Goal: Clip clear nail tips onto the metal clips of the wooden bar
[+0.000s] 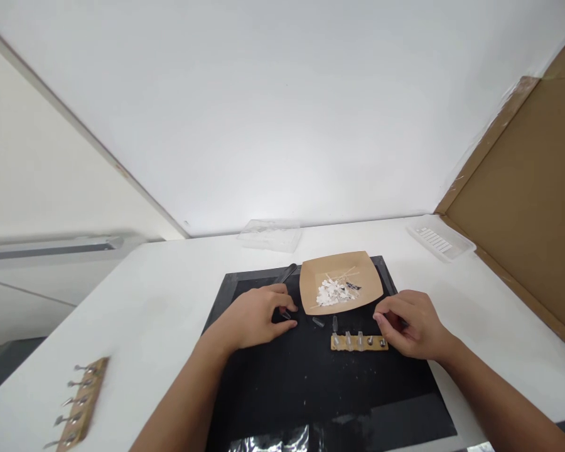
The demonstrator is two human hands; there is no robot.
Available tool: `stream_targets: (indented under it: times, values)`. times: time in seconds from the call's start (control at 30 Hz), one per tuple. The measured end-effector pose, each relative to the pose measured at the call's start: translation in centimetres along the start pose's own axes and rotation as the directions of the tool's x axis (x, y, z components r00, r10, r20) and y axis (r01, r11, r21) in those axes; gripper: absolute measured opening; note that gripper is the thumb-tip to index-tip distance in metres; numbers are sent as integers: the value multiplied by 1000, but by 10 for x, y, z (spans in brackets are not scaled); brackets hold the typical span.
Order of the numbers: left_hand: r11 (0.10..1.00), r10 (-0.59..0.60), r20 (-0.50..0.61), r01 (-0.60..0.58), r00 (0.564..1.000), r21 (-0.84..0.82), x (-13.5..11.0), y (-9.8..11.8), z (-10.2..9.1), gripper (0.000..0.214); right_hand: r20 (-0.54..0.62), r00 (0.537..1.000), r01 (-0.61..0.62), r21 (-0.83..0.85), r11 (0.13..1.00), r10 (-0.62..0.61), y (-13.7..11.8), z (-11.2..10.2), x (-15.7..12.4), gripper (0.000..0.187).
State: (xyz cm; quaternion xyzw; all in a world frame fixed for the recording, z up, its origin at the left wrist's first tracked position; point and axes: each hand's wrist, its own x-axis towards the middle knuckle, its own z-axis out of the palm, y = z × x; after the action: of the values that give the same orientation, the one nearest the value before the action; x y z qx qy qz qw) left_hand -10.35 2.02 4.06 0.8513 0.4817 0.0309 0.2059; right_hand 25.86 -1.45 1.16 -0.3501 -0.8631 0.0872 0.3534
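My left hand (258,315) rests on the black mat (282,383), thumb and curled fingers apart. A small clear nail tip (286,315) shows in the gap between them; whether they touch it is unclear. Thumb and forefinger of my right hand (409,323) are pressed together in a pinch, and anything between them is hidden. Close beside it lies a small wooden strip (355,343) with metal posts, several bearing clear nail tips (348,341). Two loose clear tips, one nearer the left hand (317,322) and one just behind the strip (334,323), lie between my hands.
Behind my hands stands a brown paper tray (371,285) holding white bits and thin sticks. A dark-handled tool (286,273) lies left of it. Clear plastic boxes sit at the back (270,235) and right (440,238). Another post strip (82,402) is at left; cardboard (522,188) borders the right.
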Motion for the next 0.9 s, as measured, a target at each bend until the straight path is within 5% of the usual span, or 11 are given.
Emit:
stream_targets:
  times: [0.2, 0.5, 0.63, 0.8, 0.9]
  values:
    - [983, 24, 106, -4, 994, -183, -3, -14, -6, 26, 28, 1000, -5, 34, 999, 4, 2, 1, -1, 8]
    - [979, 24, 50, -13, 998, -206, 1, -21, -4, 24, 47, 999, -20, 50, 999, 17, 2, 1, -1, 10]
    - [967, 70, -93, -90, 993, -238, -2, -11, -12, 25, 56, 998, -22, 48, 999, 19, 2, 3, 0, 11]
    - [890, 144, -395, -293, 907, -348, 6, 19, -3, 20, 28, 998, -53, 103, 993, 50, -4, 11, 5, 13]
    - [821, 263, -564, -489, 783, -296, 15, 41, 16, 16, 16, 989, -148, 155, 977, 147, -15, 13, 17, 13]
